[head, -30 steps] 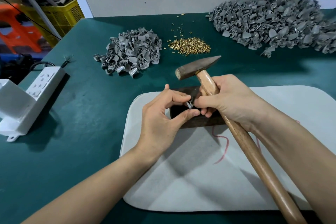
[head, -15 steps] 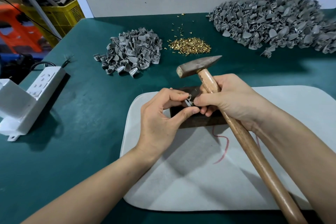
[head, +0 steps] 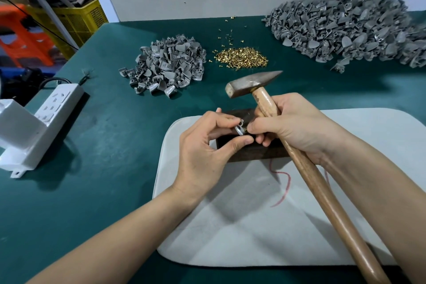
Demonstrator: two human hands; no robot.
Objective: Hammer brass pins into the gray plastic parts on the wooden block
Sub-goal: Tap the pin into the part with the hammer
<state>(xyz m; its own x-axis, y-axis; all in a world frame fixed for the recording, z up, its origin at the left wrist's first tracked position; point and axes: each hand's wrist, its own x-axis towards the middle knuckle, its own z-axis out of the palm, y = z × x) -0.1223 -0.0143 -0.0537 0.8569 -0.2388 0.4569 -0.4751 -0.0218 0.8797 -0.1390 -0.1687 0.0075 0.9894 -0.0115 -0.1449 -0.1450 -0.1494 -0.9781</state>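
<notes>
My left hand (head: 205, 147) pinches a small gray plastic part (head: 239, 129) between thumb and forefinger, just above the dark wooden block (head: 251, 151). My right hand (head: 292, 128) grips the wooden handle of the hammer (head: 251, 84) close under its steel head, and its fingertips pinch a brass pin (head: 246, 131) against the part. The hammer head points away from me, above the block's far side. The block lies on a white pad (head: 253, 226) and is partly hidden by both hands.
On the green table (head: 110, 136) lie a small heap of gray parts (head: 168, 64), a pile of brass pins (head: 242, 56) and a large heap of gray parts (head: 345, 27) at the back right. A white power strip (head: 57, 101) and white box (head: 18, 136) sit left.
Both hands stayed over the block. My right fingertips and left fingers shifted slightly around the part; the hammer head moved a little.
</notes>
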